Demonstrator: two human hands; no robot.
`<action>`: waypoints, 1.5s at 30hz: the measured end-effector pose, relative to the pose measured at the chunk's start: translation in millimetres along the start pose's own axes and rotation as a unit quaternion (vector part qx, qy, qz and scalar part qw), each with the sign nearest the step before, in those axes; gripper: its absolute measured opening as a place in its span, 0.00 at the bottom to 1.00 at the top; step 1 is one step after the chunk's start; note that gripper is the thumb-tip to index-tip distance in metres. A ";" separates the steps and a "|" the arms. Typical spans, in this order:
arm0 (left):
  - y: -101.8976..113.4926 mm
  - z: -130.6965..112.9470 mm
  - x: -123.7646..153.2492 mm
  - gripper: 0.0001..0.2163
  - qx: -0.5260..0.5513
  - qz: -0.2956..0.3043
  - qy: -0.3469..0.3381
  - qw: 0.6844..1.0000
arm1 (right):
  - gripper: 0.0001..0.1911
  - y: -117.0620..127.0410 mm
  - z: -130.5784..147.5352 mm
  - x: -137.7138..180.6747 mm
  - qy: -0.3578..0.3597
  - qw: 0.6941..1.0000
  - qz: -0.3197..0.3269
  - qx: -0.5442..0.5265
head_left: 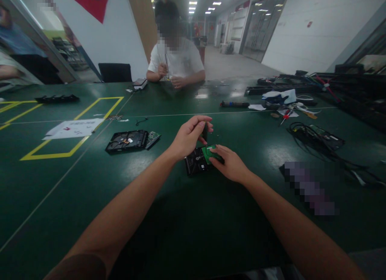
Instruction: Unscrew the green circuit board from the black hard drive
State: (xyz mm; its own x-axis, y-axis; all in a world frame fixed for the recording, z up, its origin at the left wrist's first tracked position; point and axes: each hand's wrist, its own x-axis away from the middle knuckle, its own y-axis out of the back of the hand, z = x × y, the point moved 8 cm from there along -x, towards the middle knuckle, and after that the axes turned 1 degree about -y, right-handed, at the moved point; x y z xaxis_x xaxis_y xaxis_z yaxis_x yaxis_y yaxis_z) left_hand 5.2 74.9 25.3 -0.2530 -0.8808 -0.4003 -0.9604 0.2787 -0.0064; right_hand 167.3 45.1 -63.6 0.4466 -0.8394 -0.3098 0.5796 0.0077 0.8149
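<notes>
A black hard drive (196, 161) with a green circuit board (208, 152) on it lies on the table in front of me. Above its far edge, my left hand (193, 134) is closed around a dark, upright screwdriver-like tool (205, 133), mostly hidden by the fingers. Whether its lower end touches the drive I cannot tell. My right hand (230, 163) grips the right side of the drive, thumb and fingers pressed on the green board. To the left lies another black drive (128, 141), with a separate circuit board (152, 139) against its right side.
On the green table (144, 215), a white paper (74, 128) lies within yellow tape at left. At right are tangled black cables (319, 141), a red screwdriver (285, 116) and a dark cylindrical item (234, 104). A person (177, 60) sits across, hands near the table.
</notes>
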 end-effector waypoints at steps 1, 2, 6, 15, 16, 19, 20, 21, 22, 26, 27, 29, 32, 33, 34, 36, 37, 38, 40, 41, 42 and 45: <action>-0.4 0.0 -0.2 0.11 0.005 0.003 -0.002 1.000 | 0.21 -0.5 -0.8 0.0 -0.002 1.000 0.003 0.003; -0.7 -0.1 -0.3 0.11 0.005 0.005 -0.003 1.000 | 0.21 -0.9 -1.5 0.0 -0.004 1.000 0.005 0.004; 1.9 -1.0 0.4 0.10 -0.037 -0.009 -0.016 0.999 | 0.21 -0.5 -1.5 0.5 -0.003 1.000 0.003 -0.007; 2.3 2.6 2.9 0.18 -0.027 -0.039 -0.008 0.999 | 0.20 3.3 4.7 0.8 -0.004 1.000 0.007 -0.004; 1.1 2.9 2.8 0.18 -0.022 -0.035 -0.005 0.999 | 0.20 3.2 4.5 0.7 -0.005 1.000 0.007 -0.004; -1.7 3.0 2.7 0.16 -0.020 -0.018 0.000 1.000 | 0.20 2.1 3.5 0.1 -0.002 1.000 0.005 -0.008; -2.5 3.6 2.7 0.15 -0.015 -0.010 0.005 1.000 | 0.20 1.7 2.9 -0.1 -0.001 1.000 0.003 -0.009; -3.4 4.7 2.8 0.14 -0.005 -0.002 0.012 1.000 | 0.20 1.5 2.4 -0.2 0.000 1.000 0.002 -0.007; -4.1 6.2 2.9 0.14 0.009 0.006 0.021 1.000 | 0.20 1.2 2.0 -0.3 0.001 1.000 0.002 -0.004; -2.7 10.1 2.9 0.13 0.041 0.008 0.041 0.998 | 0.20 1.6 2.7 0.0 0.006 1.000 0.002 0.003; -1.0 9.8 2.5 0.13 0.029 -0.001 0.037 0.999 | 0.20 1.7 2.8 0.0 0.005 1.000 0.002 0.002; 2.2 8.4 1.7 0.13 0.001 -0.018 0.024 1.000 | 0.21 1.6 2.3 0.1 0.001 1.000 0.002 0.001; 4.2 8.2 1.1 0.14 -0.005 -0.036 0.014 0.999 | 0.21 0.3 1.0 0.1 -0.004 1.000 0.004 0.002; 3.9 8.6 1.3 0.15 0.002 -0.038 0.013 0.999 | 0.21 -0.1 0.9 0.1 -0.004 1.000 0.004 0.003; 2.9 8.6 1.5 0.15 0.009 -0.036 0.012 0.999 | 0.21 -0.3 0.8 0.1 -0.004 1.000 0.005 0.003; 0.1 6.5 2.3 0.16 0.015 -0.025 0.000 1.000 | 0.21 -0.1 0.9 0.3 -0.004 1.000 0.004 0.001; -1.7 4.4 2.8 0.16 0.013 -0.016 -0.009 1.000 | 0.20 0.3 1.1 0.3 -0.004 1.000 0.004 0.001; -3.2 1.8 3.3 0.15 0.005 -0.008 -0.019 1.000 | 0.20 0.7 1.4 0.4 -0.004 1.000 0.003 0.001; -5.0 -2.3 3.9 0.15 -0.021 0.005 -0.031 0.999 | 0.21 1.6 2.7 0.4 -0.002 1.000 0.004 0.003; -5.1 -3.3 3.9 0.14 -0.033 0.007 -0.032 0.999 | 0.21 1.9 3.5 0.3 0.000 1.000 0.005 0.003; -4.8 -3.4 3.7 0.14 -0.040 0.008 -0.029 0.999 | 0.21 2.1 4.2 0.2 0.001 1.000 0.007 0.003; -3.7 0.4 2.4 0.14 -0.015 0.010 -0.006 1.000 | 0.21 2.2 4.7 -0.1 -0.001 1.000 0.009 0.006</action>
State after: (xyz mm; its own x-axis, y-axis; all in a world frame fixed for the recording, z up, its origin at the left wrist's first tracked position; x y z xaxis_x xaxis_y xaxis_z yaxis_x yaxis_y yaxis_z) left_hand 8.3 72.0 24.0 -0.2715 -0.8706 -0.4102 -0.9580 0.2852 0.0290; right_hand 165.3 42.7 -59.5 0.4555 -0.8406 -0.2931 0.5635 0.0174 0.8259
